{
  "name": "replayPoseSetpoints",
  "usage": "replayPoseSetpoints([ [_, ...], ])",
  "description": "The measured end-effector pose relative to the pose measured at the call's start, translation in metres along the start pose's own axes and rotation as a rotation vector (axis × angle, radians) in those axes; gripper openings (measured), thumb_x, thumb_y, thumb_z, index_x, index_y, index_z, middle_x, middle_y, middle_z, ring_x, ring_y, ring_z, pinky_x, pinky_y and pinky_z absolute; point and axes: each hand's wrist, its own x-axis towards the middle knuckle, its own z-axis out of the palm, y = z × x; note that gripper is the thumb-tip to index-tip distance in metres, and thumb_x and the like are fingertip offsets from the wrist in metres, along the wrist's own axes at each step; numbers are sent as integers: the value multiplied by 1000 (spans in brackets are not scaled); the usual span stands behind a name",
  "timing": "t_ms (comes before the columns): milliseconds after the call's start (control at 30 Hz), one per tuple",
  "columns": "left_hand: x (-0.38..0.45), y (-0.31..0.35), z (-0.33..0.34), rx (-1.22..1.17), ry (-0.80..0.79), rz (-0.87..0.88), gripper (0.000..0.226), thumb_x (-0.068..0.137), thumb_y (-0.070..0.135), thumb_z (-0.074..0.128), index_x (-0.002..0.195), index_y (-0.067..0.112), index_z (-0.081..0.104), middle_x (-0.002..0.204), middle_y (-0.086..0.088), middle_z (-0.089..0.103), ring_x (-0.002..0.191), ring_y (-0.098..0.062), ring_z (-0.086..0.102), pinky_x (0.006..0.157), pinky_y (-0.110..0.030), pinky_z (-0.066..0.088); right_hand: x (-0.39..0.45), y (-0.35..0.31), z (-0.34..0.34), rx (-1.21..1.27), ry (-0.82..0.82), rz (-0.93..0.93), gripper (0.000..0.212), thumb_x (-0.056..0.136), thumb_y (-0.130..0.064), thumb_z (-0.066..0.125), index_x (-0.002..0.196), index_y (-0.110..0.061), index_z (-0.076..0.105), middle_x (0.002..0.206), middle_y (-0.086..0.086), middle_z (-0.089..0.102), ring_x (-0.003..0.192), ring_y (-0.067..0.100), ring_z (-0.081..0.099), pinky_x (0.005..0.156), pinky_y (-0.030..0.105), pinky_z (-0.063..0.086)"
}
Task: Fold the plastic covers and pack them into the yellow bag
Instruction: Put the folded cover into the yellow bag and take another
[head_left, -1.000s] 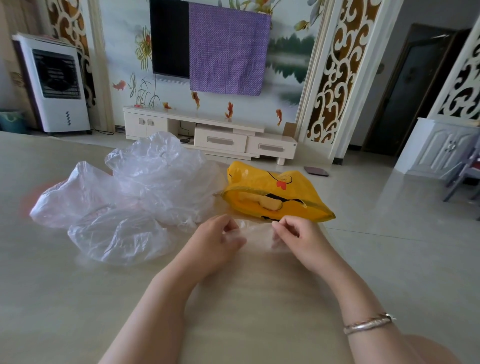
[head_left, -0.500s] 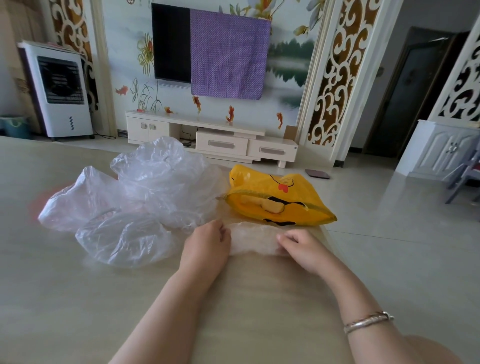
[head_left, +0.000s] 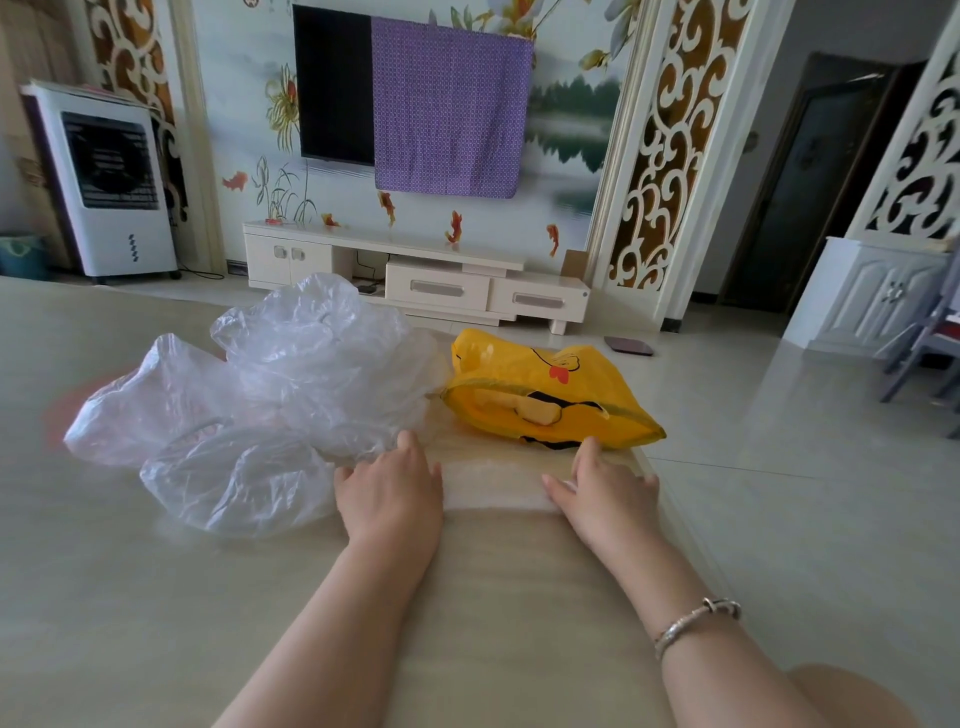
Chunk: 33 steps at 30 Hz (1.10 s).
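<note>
Only on cover 1 tbh: left hand (head_left: 390, 488) & right hand (head_left: 609, 486) pressing folded cover (head_left: 493, 480) flat, fingers straight, loose covers (head_left: 270, 395) unfolded, nothing in yellow bag (head_left: 545, 397) afaict.

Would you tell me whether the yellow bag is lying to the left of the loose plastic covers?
No, the yellow bag lies to the right of the loose plastic covers.

Near tabletop (head_left: 156, 623) offers open passage on the left. Loose covers (head_left: 291, 384) block the far left. The yellow bag (head_left: 545, 400) blocks the far right, a narrow gap between them. Tabletop edge runs right.
</note>
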Motion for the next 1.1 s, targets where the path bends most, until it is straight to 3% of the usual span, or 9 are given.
replayPoseSetpoints([
  [100,-2,-2,2,40,-5,-15,26,100,39,37,118,21,41,127,-2,55,120,-26,51,97,-37,34,1,2,1,-48,14,-3,41,96,-56,41,114,-19,44,111,-1,64,115,25,52,91,41,35],
  [233,-3,-2,-1,16,37,-22,26,96,21,40,122,21,41,124,-1,48,117,-26,46,94,-35,35,-1,3,3,104,-17,-3,30,95,-48,51,77,-25,44,100,-1,51,109,23,47,88,35,40],
  [367,-7,-3,-5,-254,125,-50,29,91,9,40,115,22,49,119,1,49,111,-27,44,92,-35,33,-2,6,-5,659,-49,22,30,90,-27,64,71,-16,44,70,-3,45,66,14,45,61,28,38],
  [500,-4,5,-11,-868,260,94,6,95,29,52,94,25,57,102,10,63,100,-15,57,87,-36,45,-9,3,-31,1264,-264,32,26,92,-19,63,75,-16,45,65,-6,49,60,6,48,53,19,43],
  [600,-10,14,-28,-1224,-24,108,31,88,56,50,96,29,64,96,9,69,90,-3,64,80,-22,48,-12,1,-44,1491,-443,-17,25,87,-23,66,74,-18,45,68,-6,55,62,8,53,50,22,43],
  [700,-12,17,-33,-1223,-377,122,57,75,70,46,98,23,70,87,5,71,77,-12,65,77,-27,50,-10,3,-46,1527,-470,-1,23,77,-27,68,74,-19,47,74,-3,58,65,9,56,52,23,42],
  [800,-14,15,-33,-1191,-566,151,38,82,52,63,102,20,69,79,2,65,67,-10,59,60,-20,47,-7,6,-40,1574,-427,87,23,72,-29,70,81,-18,52,82,1,62,69,11,60,57,24,46],
  [1000,-14,11,-30,-1347,-602,115,25,85,19,73,108,13,66,88,-4,70,72,-16,68,60,-27,54,-4,7,-36,1744,-421,116,55,83,-34,66,122,4,57,117,24,66,98,28,65,76,32,54],
  [1100,-13,12,-27,-1414,-481,56,28,81,16,77,107,14,64,89,-2,68,73,-14,66,64,-29,55,-4,2,-35,1849,-319,67,43,88,-30,62,120,-3,56,112,15,70,97,25,69,74,33,59],
])
